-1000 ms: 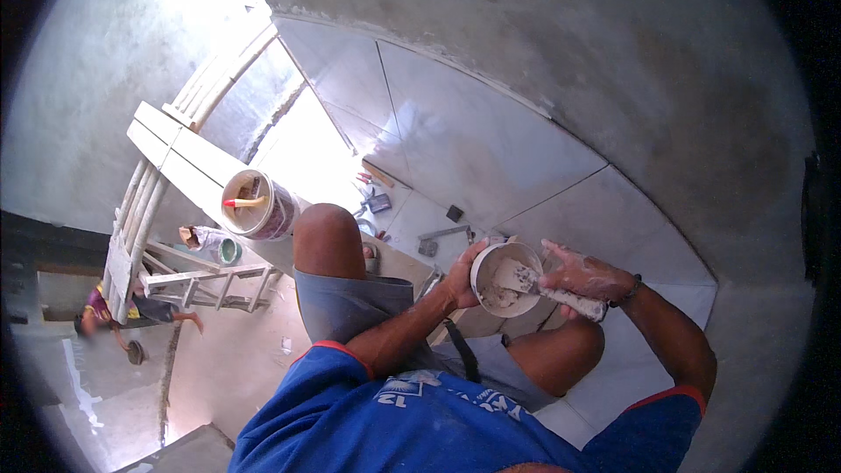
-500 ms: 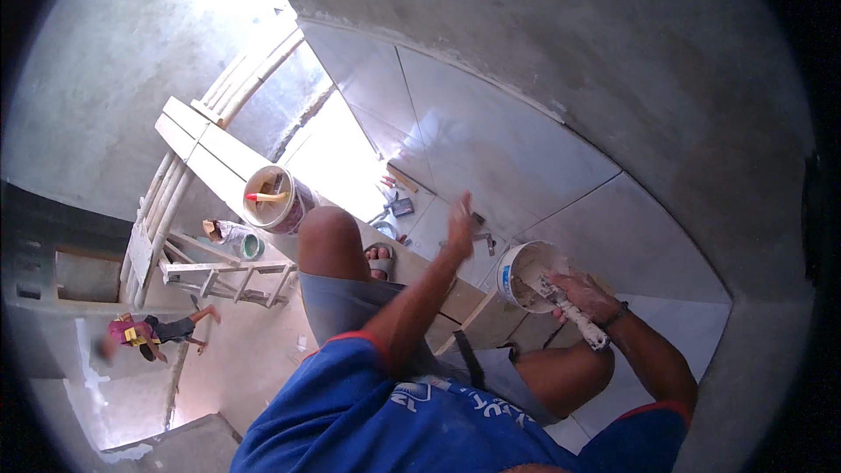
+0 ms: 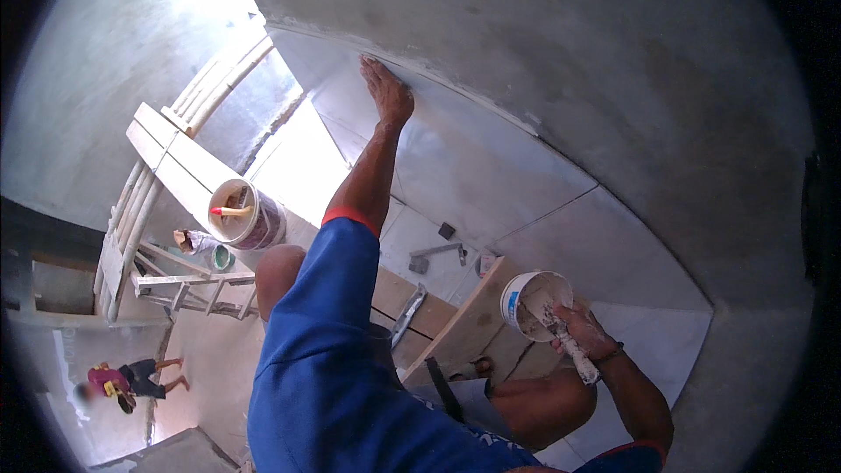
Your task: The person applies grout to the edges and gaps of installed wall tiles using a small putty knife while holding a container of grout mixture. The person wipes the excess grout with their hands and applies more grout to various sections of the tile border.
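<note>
My left hand (image 3: 386,93) lies with its fingers stretched out near the upper edge of the large pale wall tiles (image 3: 473,153), and it holds nothing. At the right, my right hand (image 3: 585,331) grips the rim of a small white bucket (image 3: 511,302) with pale grey paste inside. A tool with a paste-crusted handle (image 3: 575,356) slants out of the bucket against that hand; its working end is hidden in the paste.
Wooden planks (image 3: 473,311) lie beneath me, with a metal tool (image 3: 409,314) on them. A larger bucket (image 3: 263,226) with a red-tipped brush (image 3: 231,211) stands left. A ladder (image 3: 197,289) and bamboo poles (image 3: 131,219) are beyond. Another person (image 3: 131,380) is farther below left.
My left hand has risen up and left onto the tiled wall, and my body leans after it. My right hand stays at the small bucket.
</note>
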A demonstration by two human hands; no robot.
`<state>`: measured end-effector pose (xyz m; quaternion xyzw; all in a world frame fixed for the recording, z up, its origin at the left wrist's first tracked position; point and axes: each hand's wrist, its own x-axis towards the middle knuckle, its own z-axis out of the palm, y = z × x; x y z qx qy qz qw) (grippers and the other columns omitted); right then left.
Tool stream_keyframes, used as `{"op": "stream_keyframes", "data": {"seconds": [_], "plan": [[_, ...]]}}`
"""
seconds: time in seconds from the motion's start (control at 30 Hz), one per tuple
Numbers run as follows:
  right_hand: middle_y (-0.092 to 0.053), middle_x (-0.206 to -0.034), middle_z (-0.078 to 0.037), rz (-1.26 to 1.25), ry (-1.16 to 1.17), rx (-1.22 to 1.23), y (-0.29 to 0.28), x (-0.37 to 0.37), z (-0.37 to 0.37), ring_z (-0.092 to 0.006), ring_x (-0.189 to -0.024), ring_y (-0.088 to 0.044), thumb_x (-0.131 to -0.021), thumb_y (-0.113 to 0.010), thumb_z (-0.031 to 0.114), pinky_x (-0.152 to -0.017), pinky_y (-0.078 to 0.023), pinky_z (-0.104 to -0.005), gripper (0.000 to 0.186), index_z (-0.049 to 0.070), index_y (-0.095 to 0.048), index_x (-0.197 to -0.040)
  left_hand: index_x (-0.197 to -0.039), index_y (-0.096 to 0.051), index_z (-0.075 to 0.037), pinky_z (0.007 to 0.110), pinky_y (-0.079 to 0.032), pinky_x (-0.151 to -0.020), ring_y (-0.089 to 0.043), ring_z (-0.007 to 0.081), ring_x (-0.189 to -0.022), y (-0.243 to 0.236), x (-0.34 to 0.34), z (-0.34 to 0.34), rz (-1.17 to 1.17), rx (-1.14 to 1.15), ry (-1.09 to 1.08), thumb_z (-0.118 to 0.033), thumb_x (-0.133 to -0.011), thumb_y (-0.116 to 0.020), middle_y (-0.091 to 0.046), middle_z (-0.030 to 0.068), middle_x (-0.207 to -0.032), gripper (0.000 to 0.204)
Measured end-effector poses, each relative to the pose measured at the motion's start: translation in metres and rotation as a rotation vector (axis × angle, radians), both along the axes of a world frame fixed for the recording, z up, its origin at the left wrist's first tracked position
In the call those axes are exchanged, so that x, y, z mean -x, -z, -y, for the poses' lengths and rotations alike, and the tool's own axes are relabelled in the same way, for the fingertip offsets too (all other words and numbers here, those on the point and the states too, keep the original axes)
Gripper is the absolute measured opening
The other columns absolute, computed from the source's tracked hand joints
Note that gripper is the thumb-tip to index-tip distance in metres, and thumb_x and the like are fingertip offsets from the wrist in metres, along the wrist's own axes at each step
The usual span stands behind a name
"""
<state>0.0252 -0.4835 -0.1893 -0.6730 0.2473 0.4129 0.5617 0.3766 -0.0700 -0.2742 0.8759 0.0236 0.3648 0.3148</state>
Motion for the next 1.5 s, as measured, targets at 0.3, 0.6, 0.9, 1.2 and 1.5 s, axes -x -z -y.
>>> {"op": "stream_keyframes", "data": {"seconds": [0.3, 0.6, 0.9, 1.2, 1.5], "plan": [[-0.059, -0.076, -0.007, 0.017, 0.007, 0.013, -0.005, 0.001, 0.006, -0.0133, -0.048, -0.056, -0.095, -0.048, 0.035, -0.041, -0.050, -0.0277, 0.036, 0.002, -0.051, -0.109, -0.136, -0.006, 0.018, 0.059, 0.001, -0.110, 0.006, 0.0560, -0.133, 0.008, 0.038, 0.075, 0.154, -0.174, 0.128, 0.012, -0.066, -0.044, 0.000, 0.0370, -0.145, 0.080], [-0.059, -0.073, -0.007, -0.003, 0.111, -0.025, -0.007, 0.007, 0.004, -0.0131, -0.046, -0.056, -0.093, -0.053, 0.035, -0.038, -0.049, -0.0276, 0.036, 0.001, -0.052, -0.104, -0.136, -0.019, 0.015, 0.064, -0.006, -0.108, 0.005, 0.0588, -0.132, 0.013, 0.081, 0.161, -0.038, -0.228, 0.168, 0.008, -0.076, -0.045, 0.004, 0.0317, -0.148, 0.067], [-0.058, -0.072, -0.006, 0.019, 0.155, 0.012, -0.001, 0.024, 0.019, -0.0127, -0.047, -0.056, -0.093, -0.054, 0.034, -0.038, -0.049, -0.0267, 0.035, 0.001, -0.052, -0.104, -0.137, -0.032, -0.001, 0.071, -0.007, -0.104, -0.003, 0.0625, -0.129, 0.027, 0.142, 0.261, 0.033, -0.289, 0.451, 0.003, -0.075, -0.052, -0.007, 0.0288, -0.148, 0.065], [-0.059, -0.075, -0.006, 0.069, 0.234, -0.018, -0.003, 0.026, 0.024, -0.0121, -0.050, -0.055, -0.094, -0.051, 0.032, -0.042, -0.049, -0.0256, 0.030, 0.003, -0.052, -0.105, -0.142, -0.011, 0.006, 0.059, -0.005, -0.110, -0.004, 0.0491, -0.137, 0.011, 0.177, 0.263, 0.248, 0.115, 0.755, 0.004, -0.068, -0.054, -0.005, 0.0320, -0.148, 0.086], [-0.057, -0.074, -0.006, 0.037, 0.238, -0.015, 0.017, 0.019, 0.019, -0.0133, -0.042, -0.052, -0.090, -0.056, 0.035, -0.036, -0.046, -0.0271, 0.033, 0.007, -0.051, -0.106, -0.141, -0.001, 0.011, 0.049, -0.006, -0.114, -0.005, 0.0485, -0.138, -0.013, 0.071, 0.102, 0.267, 0.217, 0.156, 0.007, -0.065, -0.044, -0.005, 0.0331, -0.147, 0.087]]}}
